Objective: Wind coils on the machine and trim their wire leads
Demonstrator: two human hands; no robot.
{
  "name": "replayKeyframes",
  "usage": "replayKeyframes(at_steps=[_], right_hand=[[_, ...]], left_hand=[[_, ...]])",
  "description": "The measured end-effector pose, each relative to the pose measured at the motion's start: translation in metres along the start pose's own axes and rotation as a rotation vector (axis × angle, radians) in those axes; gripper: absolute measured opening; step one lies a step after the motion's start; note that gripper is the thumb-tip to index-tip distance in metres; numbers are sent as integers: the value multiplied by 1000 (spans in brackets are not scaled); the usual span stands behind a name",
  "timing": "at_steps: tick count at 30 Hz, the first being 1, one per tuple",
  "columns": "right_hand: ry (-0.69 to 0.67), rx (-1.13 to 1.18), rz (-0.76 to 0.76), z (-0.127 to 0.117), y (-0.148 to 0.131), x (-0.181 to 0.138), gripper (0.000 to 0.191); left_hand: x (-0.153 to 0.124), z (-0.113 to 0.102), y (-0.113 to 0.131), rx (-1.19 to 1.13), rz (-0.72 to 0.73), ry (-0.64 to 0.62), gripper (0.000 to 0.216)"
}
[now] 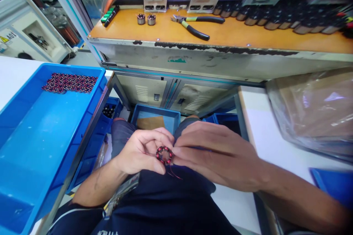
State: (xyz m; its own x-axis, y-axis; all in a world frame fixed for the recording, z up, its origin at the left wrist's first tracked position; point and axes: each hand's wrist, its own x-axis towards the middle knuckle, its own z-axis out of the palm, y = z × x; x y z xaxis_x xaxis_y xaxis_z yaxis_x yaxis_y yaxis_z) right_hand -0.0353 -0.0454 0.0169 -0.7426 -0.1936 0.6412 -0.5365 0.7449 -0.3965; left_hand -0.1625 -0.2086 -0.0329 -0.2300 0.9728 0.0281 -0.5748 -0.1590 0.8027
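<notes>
The left hand (pixel 140 150) pinches a wound ring (pixel 167 162) between its thumb and bent fingers, at the fingertips, above the person's lap. The right hand (pixel 217 150) lies just beside it, fingers pressed together, tips at the ring's right edge; whether they grip the ring or a wire cannot be told, as the right hand is blurred and its thumb hidden. The left hand covers part of the ring's outer wall; the underside is out of sight, and the winding detail is too small to read. The ring's open face points up toward the head; its axis, through the hole, runs roughly along the line of sight, and being short it shows no clear long axis in plan. A red wire (pixel 176 176) trails from its near edge toward the torso. Left of the left hand, a blue tray (pixel 41 132), cut off by the frame, holds close-packed red-wound parts (pixel 70 82) at its far end. Well beyond both hands, cutting pliers (pixel 194 30) lie with handles spread on an orange ledge (pixel 228 36).
</notes>
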Motion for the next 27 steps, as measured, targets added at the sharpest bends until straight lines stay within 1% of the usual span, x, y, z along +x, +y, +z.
replayKeyframes(at_steps=[3,6,10,12,14,16,17,18,20,22,24,27], right_hand=[[27,6,4,2,0,-2,2],[71,10,79,5,-4,-5,3],[128,43,165,14,-9,-7,4],[180,42,188,21,-10,-9,5],[251,15,172,28,-9,-11,6],[310,-16,131,34,-7,-14,6],[325,-22,111,36,-6,-14,5],[331,-22,100,37,-6,-15,5],[321,-19,88,37,-6,-16,5],[320,-34,89,36,-6,-17,5],[339,-68,105,36,-8,-17,7],[360,-105,158,36,-10,-17,11]], left_hand=[[0,-2,-1,25,37,4,37],[1,-3,-1,61,88,8,37],[1,-1,-2,199,209,34,41],[1,0,-3,244,252,42,43],[1,-1,-3,267,279,48,50],[0,-4,-1,315,275,62,59],[-1,-6,1,343,249,59,60],[-3,-8,4,368,204,47,56],[-7,-9,8,397,96,25,39],[-12,-8,9,393,35,25,27],[-14,-5,8,360,64,46,28],[-12,0,4,293,179,54,33]])
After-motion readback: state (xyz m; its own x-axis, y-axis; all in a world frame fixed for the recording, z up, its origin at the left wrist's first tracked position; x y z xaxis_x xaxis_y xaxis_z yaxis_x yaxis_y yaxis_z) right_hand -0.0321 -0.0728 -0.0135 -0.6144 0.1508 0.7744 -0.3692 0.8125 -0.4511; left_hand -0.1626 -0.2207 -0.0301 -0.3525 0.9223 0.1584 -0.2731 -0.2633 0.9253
